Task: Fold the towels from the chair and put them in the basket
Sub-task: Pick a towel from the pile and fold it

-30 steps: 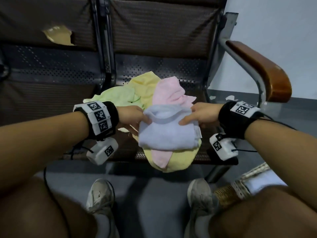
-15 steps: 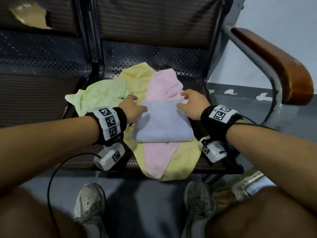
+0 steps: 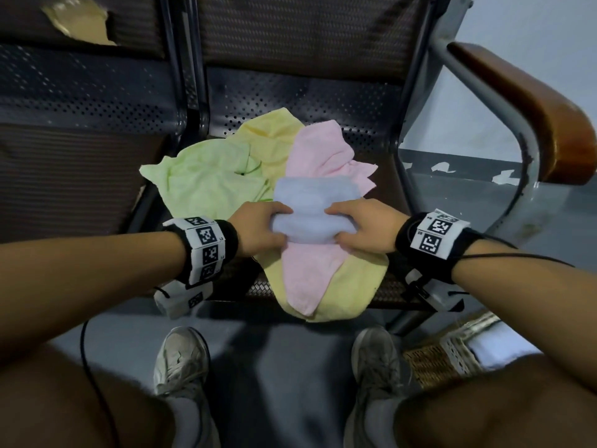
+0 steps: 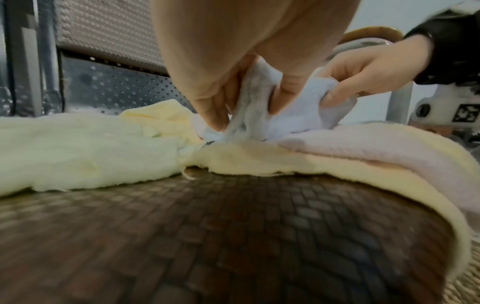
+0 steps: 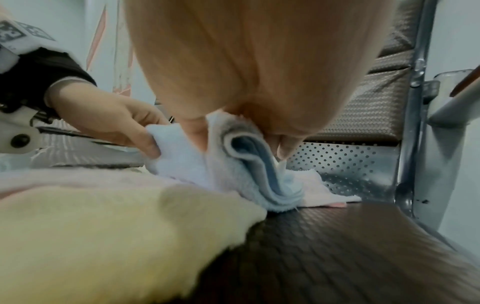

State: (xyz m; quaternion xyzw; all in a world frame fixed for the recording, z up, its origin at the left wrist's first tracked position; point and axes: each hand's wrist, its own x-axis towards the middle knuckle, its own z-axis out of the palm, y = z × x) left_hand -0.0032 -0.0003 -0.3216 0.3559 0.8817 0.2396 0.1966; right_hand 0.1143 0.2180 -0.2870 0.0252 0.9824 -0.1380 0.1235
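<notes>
Where hands (image 3: 310, 227) hide it, blue towel (image 5: 249, 162) shows layers.

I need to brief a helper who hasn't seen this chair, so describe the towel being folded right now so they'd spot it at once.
Look at the dark chair seat beside the wooden armrest, where a heap of pastel towels lies. On top of the pink towel sits the light blue towel, held at its near edge by the left hand and right hand. It is the only blue one, and the only one folded.

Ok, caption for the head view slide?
Both hands grip the blue towel atop the pile on the chair.
</notes>
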